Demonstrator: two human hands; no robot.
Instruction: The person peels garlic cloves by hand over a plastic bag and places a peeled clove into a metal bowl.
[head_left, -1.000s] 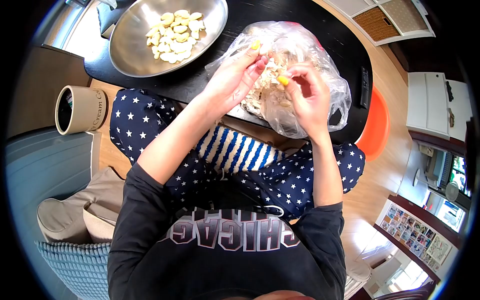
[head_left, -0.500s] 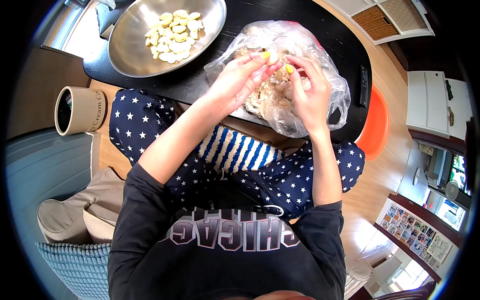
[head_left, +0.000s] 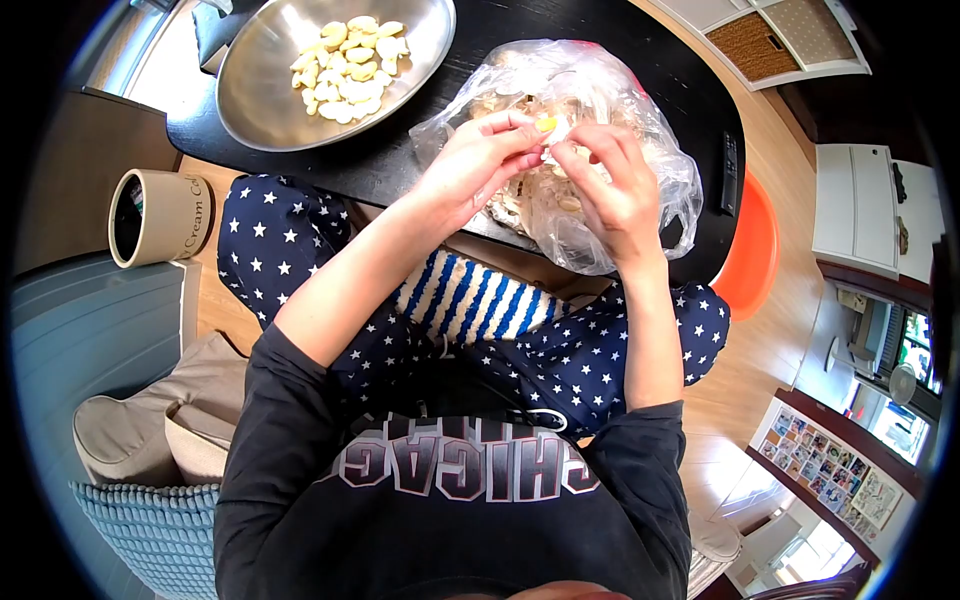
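Closest up is a black sweatshirt (head_left: 450,540), and the big block letters I can make out upside down are "CHICAG", the rest lost in folds. Then navy star-print pants (head_left: 285,235) and a blue-and-white striped cloth (head_left: 475,300). The left hand (head_left: 475,165), yellow thumbnail showing, pinches a small pale clove, garlic by the look of it (head_left: 560,127), over the clear plastic bag (head_left: 672,180). The right hand (head_left: 620,195) has its fingertips bunched at the clove's other side; can't tell if they're actually gripping it. Half a second ago its yellow thumbnail was visible and those fingers sat slightly apart from it; now they're in close and that nail's hidden. The clove looks whitish, mostly covered by fingers. Papery peels (head_left: 510,205) fill the bag. Off left, a beige bin (head_left: 160,225) says "Cream Co", and farther up the black table (head_left: 560,20), a steel bowl (head_left: 245,105) holds smooth, creamy-yellow cloves (head_left: 350,75), piled same as before.
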